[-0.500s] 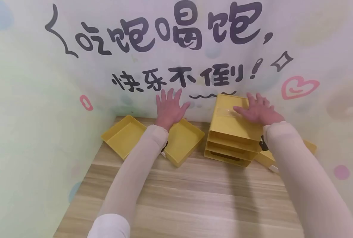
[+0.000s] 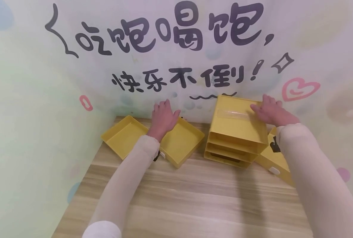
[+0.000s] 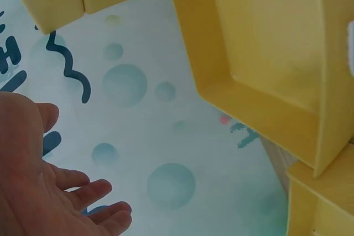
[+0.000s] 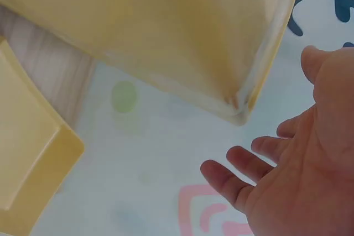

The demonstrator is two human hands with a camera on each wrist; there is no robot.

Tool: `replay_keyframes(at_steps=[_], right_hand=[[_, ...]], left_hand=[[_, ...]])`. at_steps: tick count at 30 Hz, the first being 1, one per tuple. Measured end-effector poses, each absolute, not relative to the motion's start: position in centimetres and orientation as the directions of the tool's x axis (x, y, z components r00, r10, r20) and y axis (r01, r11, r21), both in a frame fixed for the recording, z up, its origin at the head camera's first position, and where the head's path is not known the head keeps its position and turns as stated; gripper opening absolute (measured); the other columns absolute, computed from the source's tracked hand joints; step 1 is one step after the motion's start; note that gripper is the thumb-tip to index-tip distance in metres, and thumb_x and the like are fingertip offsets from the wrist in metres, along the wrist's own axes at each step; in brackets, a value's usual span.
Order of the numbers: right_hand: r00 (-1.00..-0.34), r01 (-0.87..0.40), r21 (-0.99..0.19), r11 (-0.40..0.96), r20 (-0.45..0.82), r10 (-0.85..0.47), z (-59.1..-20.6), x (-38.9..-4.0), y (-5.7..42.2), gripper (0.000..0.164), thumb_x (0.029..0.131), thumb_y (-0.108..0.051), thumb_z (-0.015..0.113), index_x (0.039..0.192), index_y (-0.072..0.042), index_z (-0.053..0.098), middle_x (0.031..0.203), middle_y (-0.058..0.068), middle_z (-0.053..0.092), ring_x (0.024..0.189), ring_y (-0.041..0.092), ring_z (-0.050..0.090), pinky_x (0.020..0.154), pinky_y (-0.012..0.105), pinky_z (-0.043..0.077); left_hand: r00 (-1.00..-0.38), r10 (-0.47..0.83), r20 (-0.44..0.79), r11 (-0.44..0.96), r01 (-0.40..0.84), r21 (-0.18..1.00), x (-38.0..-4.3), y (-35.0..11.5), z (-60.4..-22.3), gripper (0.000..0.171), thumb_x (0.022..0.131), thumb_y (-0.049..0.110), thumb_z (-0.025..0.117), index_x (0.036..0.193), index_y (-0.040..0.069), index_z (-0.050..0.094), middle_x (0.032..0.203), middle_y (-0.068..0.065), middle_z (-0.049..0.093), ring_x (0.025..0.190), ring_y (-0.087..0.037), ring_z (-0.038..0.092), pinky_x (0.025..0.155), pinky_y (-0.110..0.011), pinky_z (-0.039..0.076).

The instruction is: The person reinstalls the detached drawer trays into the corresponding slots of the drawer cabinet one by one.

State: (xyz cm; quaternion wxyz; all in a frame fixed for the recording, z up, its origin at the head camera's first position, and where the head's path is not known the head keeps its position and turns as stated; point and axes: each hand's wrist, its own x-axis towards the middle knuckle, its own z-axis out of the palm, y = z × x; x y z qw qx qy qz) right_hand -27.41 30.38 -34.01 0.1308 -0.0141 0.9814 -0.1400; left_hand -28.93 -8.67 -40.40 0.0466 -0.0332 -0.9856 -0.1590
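Observation:
My left hand (image 2: 163, 118) hovers above a yellow drawer (image 2: 183, 142), fingers loosely extended and nothing in them. In the left wrist view that drawer (image 3: 271, 31) lies apart from the hand (image 3: 50, 181). To the right stands a yellow drawer cabinet (image 2: 239, 122), its slots facing me without drawers and a clear strip on its top. My right hand (image 2: 271, 109) is by the cabinet's right rear edge. A gap shows between the right hand (image 4: 293, 153) and the cabinet's corner (image 4: 238, 111) in the right wrist view; that hand holds nothing.
Another yellow drawer (image 2: 128, 135) lies at the left, its edge near the middle one. A further yellow drawer (image 2: 276, 162) with a white handle sits right of the cabinet, partly behind my right sleeve. A printed wall (image 2: 176, 76) backs the wooden table (image 2: 194, 198).
My left hand has drawn back slightly, down and left. My right hand has shifted right, from over the cabinet's top to its right edge. Drawers and cabinet stay in place.

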Motion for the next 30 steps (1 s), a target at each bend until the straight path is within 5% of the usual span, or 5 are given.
replay_keyframes(at_steps=[16,24,27,30], right_hand=[[-0.97,-0.024,-0.328,0.944,-0.221,-0.101,-35.4,-27.4,32.9,0.086,0.107,-0.053,0.02,0.155,0.014,-0.005,0.155,0.048,0.006,0.14,0.068,0.007,0.118,0.073,0.007],[-0.967,-0.023,-0.364,0.931,-0.228,-0.112,-35.9,-27.3,33.2,0.084,0.108,-0.052,0.02,0.157,0.011,-0.008,0.158,0.046,0.004,0.142,0.069,0.004,0.118,0.075,0.005],[-0.973,-0.045,-0.376,0.926,-0.195,-0.127,-36.4,-27.4,33.3,0.076,0.108,-0.047,0.023,0.155,0.011,0.011,0.151,0.046,0.026,0.136,0.066,0.022,0.115,0.075,0.016],[-0.979,-0.075,-0.387,0.919,-0.146,-0.142,-37.0,-27.6,33.3,0.058,0.108,-0.042,0.026,0.136,0.008,0.034,0.127,0.039,0.047,0.117,0.058,0.042,0.101,0.071,0.031]], left_hand=[[-0.992,0.067,0.106,0.93,0.101,0.354,-26.6,-11.1,-43.3,0.067,0.105,0.052,0.033,0.141,-0.004,0.042,0.134,-0.025,0.052,0.126,-0.04,0.047,0.113,-0.05,0.038],[-0.999,0.026,0.044,0.922,0.041,0.384,-25.2,-12.3,-44.0,0.074,0.104,0.053,0.045,0.149,-0.004,0.037,0.141,-0.025,0.046,0.132,-0.041,0.045,0.114,-0.051,0.041],[-0.999,0.021,0.035,0.912,0.033,0.408,-24.6,-13.0,-44.4,0.073,0.103,0.052,0.047,0.148,-0.006,0.039,0.144,-0.026,0.045,0.134,-0.041,0.044,0.115,-0.051,0.041],[-0.999,0.027,0.025,0.894,0.035,0.447,-23.9,-13.7,-44.8,0.072,0.103,0.049,0.05,0.146,-0.008,0.041,0.147,-0.027,0.045,0.139,-0.042,0.041,0.118,-0.053,0.038]])
